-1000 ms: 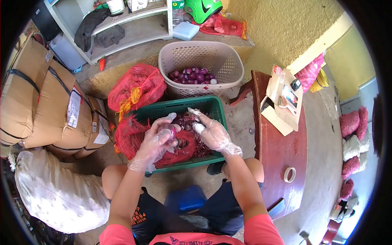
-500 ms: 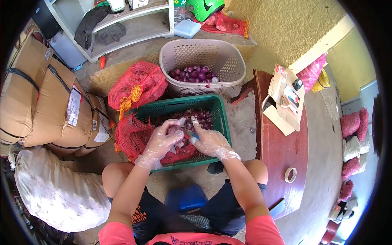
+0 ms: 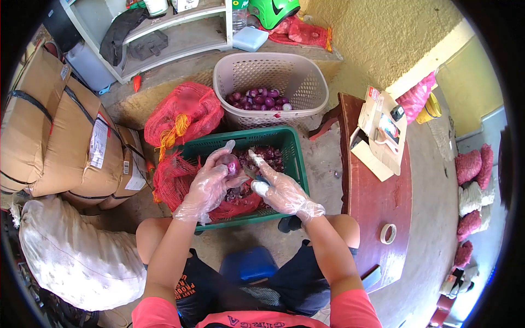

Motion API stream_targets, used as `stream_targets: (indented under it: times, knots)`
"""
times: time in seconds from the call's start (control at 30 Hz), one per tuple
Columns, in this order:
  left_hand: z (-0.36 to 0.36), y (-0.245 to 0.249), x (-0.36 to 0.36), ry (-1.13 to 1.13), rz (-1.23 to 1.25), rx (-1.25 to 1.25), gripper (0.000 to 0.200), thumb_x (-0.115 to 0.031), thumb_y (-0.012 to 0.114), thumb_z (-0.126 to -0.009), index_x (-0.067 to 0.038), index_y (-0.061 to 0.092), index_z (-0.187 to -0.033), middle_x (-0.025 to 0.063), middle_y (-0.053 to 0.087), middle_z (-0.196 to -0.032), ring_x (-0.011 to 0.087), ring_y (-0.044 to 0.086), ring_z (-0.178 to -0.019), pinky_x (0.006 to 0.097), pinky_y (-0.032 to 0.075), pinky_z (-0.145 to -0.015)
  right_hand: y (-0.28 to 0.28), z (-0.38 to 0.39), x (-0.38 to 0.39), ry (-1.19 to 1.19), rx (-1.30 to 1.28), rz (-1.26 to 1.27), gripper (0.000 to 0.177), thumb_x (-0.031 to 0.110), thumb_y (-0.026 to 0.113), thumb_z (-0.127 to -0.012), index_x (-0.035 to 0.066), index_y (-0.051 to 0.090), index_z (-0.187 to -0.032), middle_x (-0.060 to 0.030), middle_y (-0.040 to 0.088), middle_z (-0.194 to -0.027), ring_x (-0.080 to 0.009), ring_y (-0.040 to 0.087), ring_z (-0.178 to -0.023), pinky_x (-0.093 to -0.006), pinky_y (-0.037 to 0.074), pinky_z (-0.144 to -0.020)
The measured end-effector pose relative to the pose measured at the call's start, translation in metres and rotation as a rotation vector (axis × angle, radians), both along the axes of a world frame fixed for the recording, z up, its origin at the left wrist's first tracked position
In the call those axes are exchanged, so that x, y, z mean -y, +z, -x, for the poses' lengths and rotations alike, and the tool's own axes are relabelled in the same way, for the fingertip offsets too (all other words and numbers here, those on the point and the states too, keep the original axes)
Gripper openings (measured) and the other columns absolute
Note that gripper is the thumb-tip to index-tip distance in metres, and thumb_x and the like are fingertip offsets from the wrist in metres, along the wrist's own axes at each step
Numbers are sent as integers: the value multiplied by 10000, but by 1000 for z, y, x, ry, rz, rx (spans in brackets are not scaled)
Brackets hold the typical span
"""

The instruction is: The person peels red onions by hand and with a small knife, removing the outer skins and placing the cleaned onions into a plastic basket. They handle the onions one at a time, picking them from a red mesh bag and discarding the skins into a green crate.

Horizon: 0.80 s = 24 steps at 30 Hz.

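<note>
Above the green crate (image 3: 302,158), my left hand (image 3: 210,183), in a clear plastic glove, is closed around a purple onion (image 3: 229,163). My right hand (image 3: 280,189), gloved too, grips a small knife (image 3: 252,174), its blade pointing at the onion and the handle mostly hidden by the fingers. Onion skins and dark red onions (image 3: 273,156) lie in the crate under both hands. A red mesh bag (image 3: 174,180) drapes over the crate's left side. Behind the crate, a beige basket (image 3: 270,65) holds shiny purple onions (image 3: 262,100).
A full red net sack (image 3: 183,115) stands left of the basket. Wrapped cartons (image 3: 76,131) and a white sack (image 3: 79,254) fill the left. On the right, a red wooden table (image 3: 377,218) bears an open cardboard box (image 3: 377,156) and a tape roll (image 3: 388,233).
My left hand has turned and opened slightly around the onion, showing more of its purple side. My right hand has shifted slightly down with the knife.
</note>
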<state>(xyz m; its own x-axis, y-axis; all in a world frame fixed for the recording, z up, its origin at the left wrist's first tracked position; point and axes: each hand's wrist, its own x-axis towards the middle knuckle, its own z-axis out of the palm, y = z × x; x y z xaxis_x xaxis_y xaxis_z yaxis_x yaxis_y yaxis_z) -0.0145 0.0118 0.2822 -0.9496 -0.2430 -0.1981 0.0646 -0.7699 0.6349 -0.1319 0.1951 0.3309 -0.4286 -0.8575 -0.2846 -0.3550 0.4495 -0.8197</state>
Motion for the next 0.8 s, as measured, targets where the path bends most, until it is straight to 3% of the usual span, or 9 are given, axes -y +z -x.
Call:
stream_targets:
  times: [0.13,0.23,0.33,0.4,0.5,0.73,0.8]
  knots:
    - [-4,-6,2,-46,-119,-14,447,-108,566,-909,-107,445,-1339,78,424,-1426,215,565,-1112,479,501,-951,-1,-6,3,10,11,39,710,355,484,-951,167,137,-1542,-294,444,-1385,-442,446,-1267,-442,361,-1051]
    - [-4,-3,0,-21,-88,-34,477,-181,604,-910,-113,437,-1352,132,532,-1274,236,576,-1121,434,532,-889,-1,-8,5,9,41,52,685,320,502,-953,144,184,-1533,-247,374,-1470,-390,397,-1344,-407,325,-1106]
    - [-5,-1,1,-63,-78,-79,466,-192,590,-923,-107,434,-1354,133,523,-1288,229,580,-1112,407,543,-849,-11,-8,3,22,-13,104,664,302,497,-956,95,214,-1520,-251,381,-1462,-386,408,-1335,-402,332,-1101]
    - [-5,-1,2,-81,-37,-81,441,-177,564,-945,-103,432,-1359,115,503,-1322,205,560,-1132,416,541,-855,-9,-8,3,35,-61,132,640,288,496,-957,64,251,-1504,-261,425,-1425,-395,446,-1301,-402,362,-1076]
    - [-5,2,1,-77,8,-85,421,-157,532,-963,-91,428,-1365,99,474,-1367,187,546,-1146,416,553,-857,7,-8,7,47,-49,-35,605,272,503,-953,37,308,-1476,-284,494,-1343,-432,512,-1205,-419,412,-1017]
    - [-3,11,1,-111,144,-68,484,-204,520,-970,-46,381,-1406,101,272,-1551,192,538,-1197,370,579,-836,-3,-9,6,89,-171,140,549,237,507,-950,2,374,-1427,-278,519,-1306,-437,542,-1129,-440,453,-946]
    - [-3,11,1,-109,145,-55,497,-203,524,-969,-40,373,-1414,99,279,-1548,188,547,-1183,355,583,-807,-6,-9,6,83,-188,143,520,220,503,-951,-7,402,-1408,-270,524,-1303,-428,547,-1126,-434,459,-938]
